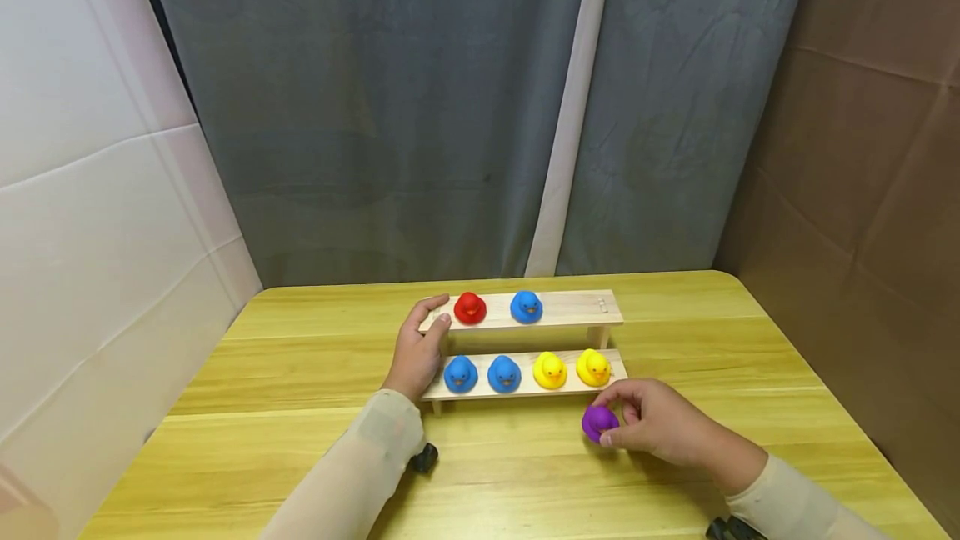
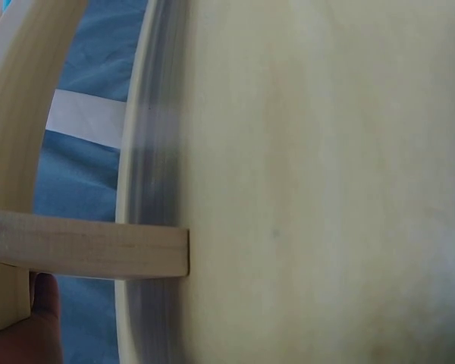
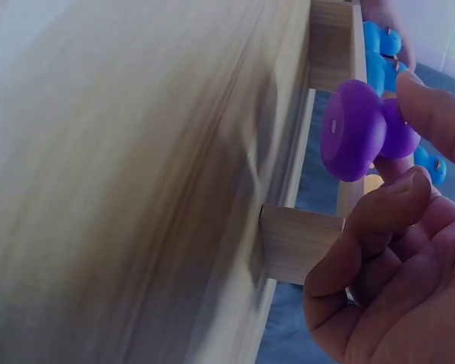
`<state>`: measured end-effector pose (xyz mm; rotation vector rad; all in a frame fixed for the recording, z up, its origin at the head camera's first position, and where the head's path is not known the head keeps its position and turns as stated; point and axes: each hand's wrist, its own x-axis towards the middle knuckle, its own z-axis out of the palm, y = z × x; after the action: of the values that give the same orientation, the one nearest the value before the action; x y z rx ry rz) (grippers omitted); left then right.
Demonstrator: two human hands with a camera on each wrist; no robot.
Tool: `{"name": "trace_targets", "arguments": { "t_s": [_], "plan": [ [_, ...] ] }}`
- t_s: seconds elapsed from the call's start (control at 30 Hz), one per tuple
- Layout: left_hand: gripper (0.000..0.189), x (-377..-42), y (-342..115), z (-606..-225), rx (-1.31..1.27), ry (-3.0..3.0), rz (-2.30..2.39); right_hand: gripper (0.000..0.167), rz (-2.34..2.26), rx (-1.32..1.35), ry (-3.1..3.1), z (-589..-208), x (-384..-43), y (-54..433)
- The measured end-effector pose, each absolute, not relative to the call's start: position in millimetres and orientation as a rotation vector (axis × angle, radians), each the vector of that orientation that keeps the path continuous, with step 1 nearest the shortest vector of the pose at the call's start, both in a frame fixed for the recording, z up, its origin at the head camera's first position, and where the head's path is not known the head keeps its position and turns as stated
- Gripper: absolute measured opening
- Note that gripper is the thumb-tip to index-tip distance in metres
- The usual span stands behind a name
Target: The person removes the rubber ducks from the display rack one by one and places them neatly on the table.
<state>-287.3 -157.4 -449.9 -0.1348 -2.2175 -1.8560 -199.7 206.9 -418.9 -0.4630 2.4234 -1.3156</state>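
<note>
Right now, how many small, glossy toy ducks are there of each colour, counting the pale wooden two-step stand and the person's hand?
Red toy duck: 1
Blue toy ducks: 3
Yellow toy ducks: 2
Purple toy duck, held in the right hand: 1
Total: 7

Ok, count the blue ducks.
3: one blue duck on the upper shelf, right of the red duck; two blue ducks on the left half of the lower shelf.
</note>
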Motion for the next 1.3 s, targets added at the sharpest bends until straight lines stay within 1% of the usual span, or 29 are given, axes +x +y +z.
{"name": "trace_targets", "arguments": {
  "t_s": [0.8,1.3],
  "plan": [
    [0.038,-287,-157,-449,-0.117,-2.221,-1.864,0.029,-1.226,-0.463,2.462,-430,-201,201],
    [0.036,-287,-157,-450,-0.144,-2.188,-1.872,0.03,-1.181,-0.499,2.475,-434,-201,199]
  ]
}}
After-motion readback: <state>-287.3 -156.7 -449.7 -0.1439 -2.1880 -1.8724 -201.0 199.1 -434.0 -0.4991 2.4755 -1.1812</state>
